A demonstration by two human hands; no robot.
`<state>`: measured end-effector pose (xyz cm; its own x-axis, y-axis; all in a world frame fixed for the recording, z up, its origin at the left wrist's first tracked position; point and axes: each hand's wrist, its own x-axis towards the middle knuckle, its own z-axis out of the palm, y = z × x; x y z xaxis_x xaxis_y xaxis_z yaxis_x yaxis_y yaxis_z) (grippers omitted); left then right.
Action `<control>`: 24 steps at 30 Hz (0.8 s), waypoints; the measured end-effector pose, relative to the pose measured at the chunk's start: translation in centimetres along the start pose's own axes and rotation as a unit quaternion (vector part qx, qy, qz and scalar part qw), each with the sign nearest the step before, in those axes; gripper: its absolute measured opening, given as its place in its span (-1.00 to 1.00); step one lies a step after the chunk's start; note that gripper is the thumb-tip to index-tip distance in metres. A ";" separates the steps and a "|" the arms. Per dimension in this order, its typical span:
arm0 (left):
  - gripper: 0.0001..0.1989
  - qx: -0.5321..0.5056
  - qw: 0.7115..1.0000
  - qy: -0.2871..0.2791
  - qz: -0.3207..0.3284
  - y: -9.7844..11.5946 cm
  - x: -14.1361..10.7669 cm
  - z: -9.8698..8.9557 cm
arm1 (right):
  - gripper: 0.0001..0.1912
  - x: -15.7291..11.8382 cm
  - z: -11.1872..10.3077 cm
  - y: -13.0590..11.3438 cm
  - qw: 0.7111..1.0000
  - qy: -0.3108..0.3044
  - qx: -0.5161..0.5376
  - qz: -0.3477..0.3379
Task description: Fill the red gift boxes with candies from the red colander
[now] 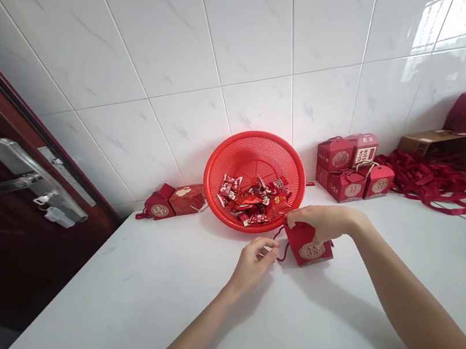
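A small red card box (301, 237) with a round gold medallion stands upright on the white desk (125, 307), just in front of a round red plastic basket (248, 135) and away from the far edge. The right grip (325, 220) pinches its upper part, fingers over the top and thumb at the front. The left grip (250, 262) is half curled beside a thin dark-red cord (285, 253); whether it pinches the cord cannot be told.

Handling (judged): the box is probably light, firm along its folds but easily dented mid-panel, and its smooth card may slide on the desk. Opposite side walls near the base offer the steadiest hold, with light pressure. The cord is limp, best taken close to the card. Contents are not visible.

Surroundings: the basket holds glossy wrapped sweets (277, 207). Along the far edge, toward the far left corner, lie a red card box with a raised peak (159, 204) and a red patterned packet (188, 200). Right of the basket are stacked red card boxes (339, 155), then tangled dark-red fabric ribbons (426, 175).
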<state>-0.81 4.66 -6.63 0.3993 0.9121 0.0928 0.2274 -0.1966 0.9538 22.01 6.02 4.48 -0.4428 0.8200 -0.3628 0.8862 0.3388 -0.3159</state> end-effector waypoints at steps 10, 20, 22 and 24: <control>-0.77 -0.052 0.998 -0.018 -0.030 -2.4 -0.5 1.3 | 0.17 -0.4 1.8 -0.5 0.992 0.061 0.030 0.103; -0.79 -0.111 0.990 0.013 -0.085 -2.3 -0.5 1.4 | -0.12 -4.5 -2.7 6.7 0.985 0.165 0.000 0.052; -0.80 -0.114 0.989 0.014 -0.089 -2.2 -0.6 1.5 | -0.13 -5.2 -5.5 9.0 0.972 0.213 -0.007 0.095; -0.80 -0.117 0.989 0.014 -0.090 -2.2 -0.6 1.6 | -0.08 -5.1 -8.1 11.3 0.960 0.234 -0.009 0.153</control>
<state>-0.16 3.97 -9.22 0.3452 0.9352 -0.0791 0.0799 0.0548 0.9953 35.39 9.35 9.86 -0.0551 0.9985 -0.0022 0.9690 0.0529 -0.2412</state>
